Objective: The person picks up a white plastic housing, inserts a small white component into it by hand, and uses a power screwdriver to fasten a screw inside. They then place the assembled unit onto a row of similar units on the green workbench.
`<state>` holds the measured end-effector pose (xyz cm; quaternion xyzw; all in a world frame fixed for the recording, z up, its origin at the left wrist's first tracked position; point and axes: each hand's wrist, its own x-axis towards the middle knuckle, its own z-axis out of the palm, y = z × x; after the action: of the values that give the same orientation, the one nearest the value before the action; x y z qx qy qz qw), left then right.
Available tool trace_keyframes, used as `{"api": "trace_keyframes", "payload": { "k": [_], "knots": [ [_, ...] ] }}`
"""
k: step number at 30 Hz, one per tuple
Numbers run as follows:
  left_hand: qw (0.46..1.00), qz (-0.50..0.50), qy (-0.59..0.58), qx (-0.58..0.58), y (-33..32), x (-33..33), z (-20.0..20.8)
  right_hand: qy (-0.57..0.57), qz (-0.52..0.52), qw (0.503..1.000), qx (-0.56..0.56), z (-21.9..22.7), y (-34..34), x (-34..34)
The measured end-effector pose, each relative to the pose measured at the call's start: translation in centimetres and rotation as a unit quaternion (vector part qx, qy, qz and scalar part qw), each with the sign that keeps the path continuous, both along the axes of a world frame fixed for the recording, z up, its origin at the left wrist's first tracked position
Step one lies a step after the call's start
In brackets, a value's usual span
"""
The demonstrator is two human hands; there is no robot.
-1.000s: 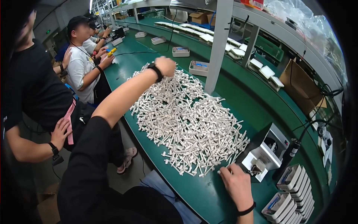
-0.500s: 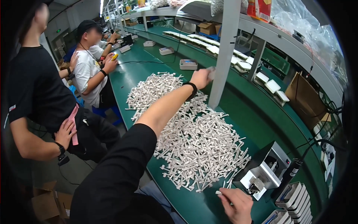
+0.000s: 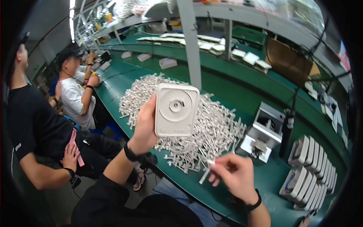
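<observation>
My left hand [image 3: 144,125] holds up a white, rounded square plastic housing [image 3: 176,110] with a round recess in its face, raised in front of me above the pile. My right hand [image 3: 235,176] pinches a small white stick-shaped part [image 3: 205,173] just above the near edge of the green bench [image 3: 261,181]. A big heap of the same white stick parts [image 3: 196,125] covers the bench behind both hands.
A small white fixture machine [image 3: 262,132] stands right of the heap, with a dark bottle [image 3: 286,132] beside it. Rows of white housings [image 3: 314,166] stand on edge at far right. Two other people [image 3: 75,98] are at the left. A grey post [image 3: 191,41] rises behind the heap.
My left arm has pulled back from the far side of the bench with the white housing now in hand. My right hand has lifted off the bench holding a stick part.
</observation>
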<state>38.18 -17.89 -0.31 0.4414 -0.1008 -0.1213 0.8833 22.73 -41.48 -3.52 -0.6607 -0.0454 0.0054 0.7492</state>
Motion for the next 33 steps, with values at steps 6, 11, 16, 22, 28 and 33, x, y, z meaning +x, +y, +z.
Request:
{"api": "trace_keyframes", "payload": {
  "k": [6,11,16,22,28,33],
  "knots": [
    [0.985,0.107,-0.12,0.064,-4.2,-6.9,-4.3,0.093,-0.009,0.983,0.157,-0.9,0.4,0.3],
    [0.963,0.169,-0.206,0.038,-5.5,-8.4,-6.6,0.092,-0.041,0.966,0.236,-2.4,0.5,-0.3],
    [0.96,0.178,-0.216,0.026,-6.5,-9.2,-7.2,0.096,-0.065,0.955,0.274,-3.6,0.3,-0.3],
    [0.959,0.164,-0.231,0.028,-6.6,-10.0,-6.6,0.095,-0.07,0.959,0.258,-3.8,0.9,-0.1],
    [0.971,0.136,-0.195,-0.021,-4.7,-9.7,-5.6,0.007,-0.092,0.994,0.051,-6.2,0.2,0.5],
    [0.989,0.103,-0.098,-0.05,-4.0,-10.4,-4.9,-0.072,-0.008,0.988,0.14,-5.2,1.1,0.1]
  ]
}}
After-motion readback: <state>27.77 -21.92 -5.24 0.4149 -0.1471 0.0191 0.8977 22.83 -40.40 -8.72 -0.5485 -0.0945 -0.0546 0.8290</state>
